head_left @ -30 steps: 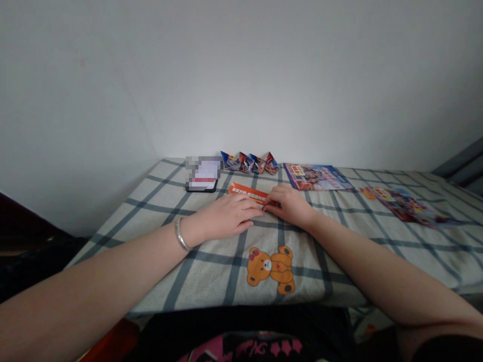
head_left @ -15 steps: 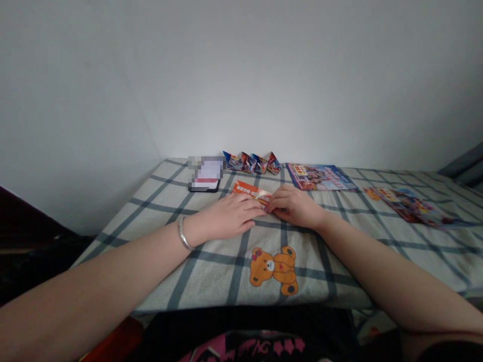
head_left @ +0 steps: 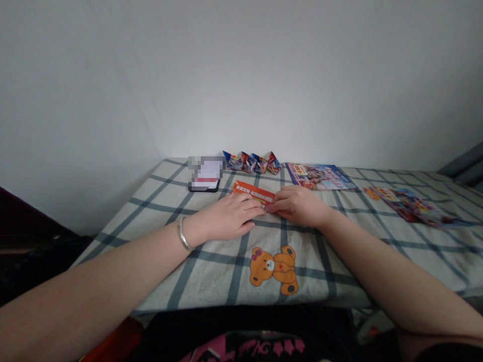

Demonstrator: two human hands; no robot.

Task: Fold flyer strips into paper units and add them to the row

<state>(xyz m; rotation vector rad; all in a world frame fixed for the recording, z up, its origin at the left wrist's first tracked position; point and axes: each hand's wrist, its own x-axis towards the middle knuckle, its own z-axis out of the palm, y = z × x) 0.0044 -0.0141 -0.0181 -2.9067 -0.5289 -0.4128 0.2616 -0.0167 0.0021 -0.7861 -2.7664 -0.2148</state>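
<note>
An orange folded paper strip (head_left: 252, 191) lies on the checked cloth (head_left: 211, 261) in front of me. My left hand (head_left: 222, 217), with a silver bangle at the wrist, lies flat with fingers stretched over the strip's near edge. My right hand (head_left: 298, 205) presses its curled fingers down on the strip's right end, fingertips meeting those of the left hand. Most of the paper under both hands is hidden.
Several small folded paper shapes (head_left: 251, 162) stand in a row by the wall. A phone (head_left: 204, 176) lies to their left. Two printed leaflets (head_left: 320, 176) (head_left: 409, 206) lie to the right. An orange bear print (head_left: 274, 268) marks the cloth near me.
The hands have barely moved; my right hand has slid slightly right along the strip, baring more of its orange face.
</note>
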